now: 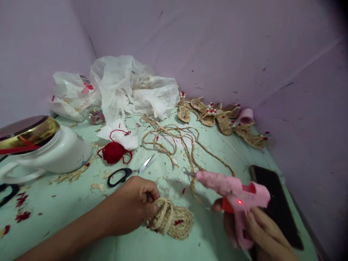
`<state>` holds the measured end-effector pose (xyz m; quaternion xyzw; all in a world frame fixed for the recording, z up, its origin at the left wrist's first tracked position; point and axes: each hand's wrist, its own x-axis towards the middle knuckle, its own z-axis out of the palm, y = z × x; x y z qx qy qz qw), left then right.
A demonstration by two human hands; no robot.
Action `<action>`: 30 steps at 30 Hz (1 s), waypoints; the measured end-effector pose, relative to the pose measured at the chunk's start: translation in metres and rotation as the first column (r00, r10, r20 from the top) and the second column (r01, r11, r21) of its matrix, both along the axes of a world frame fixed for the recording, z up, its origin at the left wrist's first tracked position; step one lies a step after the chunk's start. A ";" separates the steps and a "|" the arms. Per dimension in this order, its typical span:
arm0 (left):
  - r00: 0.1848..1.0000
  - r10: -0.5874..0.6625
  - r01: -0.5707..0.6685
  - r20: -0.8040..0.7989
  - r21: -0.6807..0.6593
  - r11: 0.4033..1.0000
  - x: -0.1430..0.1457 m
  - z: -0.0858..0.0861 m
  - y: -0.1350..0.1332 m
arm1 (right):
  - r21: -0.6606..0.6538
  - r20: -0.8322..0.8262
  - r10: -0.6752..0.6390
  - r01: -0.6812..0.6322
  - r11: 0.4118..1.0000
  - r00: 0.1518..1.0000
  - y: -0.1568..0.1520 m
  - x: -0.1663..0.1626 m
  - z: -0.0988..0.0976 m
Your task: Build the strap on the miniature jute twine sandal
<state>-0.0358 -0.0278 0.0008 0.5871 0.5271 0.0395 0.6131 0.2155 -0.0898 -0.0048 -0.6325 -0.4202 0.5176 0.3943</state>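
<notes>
My left hand (pixel 141 206) pinches one end of a small slipper shape made of coiled straw rope (pixel 181 223), with rope straps crossing over it and red bits on its sole. In my right hand (pixel 255 232) is a pink glue gun (pixel 231 192), its red light lit and its nozzle pointing left above the table. My fingers wrap round its handle near the orange trigger. A loose length of braided straw rope (pixel 187 145) lies behind the nozzle. Scissors with black handles (pixel 126 175) rest just beyond my left hand.
A ball of red yarn (pixel 112 152) and a white teapot-like vessel (pixel 67 148) are at the left. White plastic bags (pixel 130 87) stand against the wall. Several finished straw slippers (pixel 225 123) and a pink roll (pixel 246 116) line the back right. A black phone (pixel 274 203) lies at right.
</notes>
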 end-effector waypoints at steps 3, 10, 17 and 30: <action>1.000 0.015 -0.015 -0.010 -0.015 1.000 0.000 -0.001 0.001 | -0.053 -0.118 -0.147 0.141 0.989 0.982 0.013 0.001 -0.006; 0.986 0.099 -0.105 0.131 0.036 0.994 -0.008 0.002 0.003 | 0.026 -0.009 -0.258 0.259 0.966 0.966 0.033 0.011 -0.016; 0.981 0.150 -0.176 0.121 0.240 0.955 -0.012 0.038 0.008 | 0.131 0.755 -0.248 0.230 0.964 0.607 0.007 0.010 0.028; 0.679 -0.291 0.663 -0.674 0.394 0.637 0.064 0.070 0.012 | 0.339 0.374 0.395 -0.520 0.784 0.839 0.030 -0.062 -0.005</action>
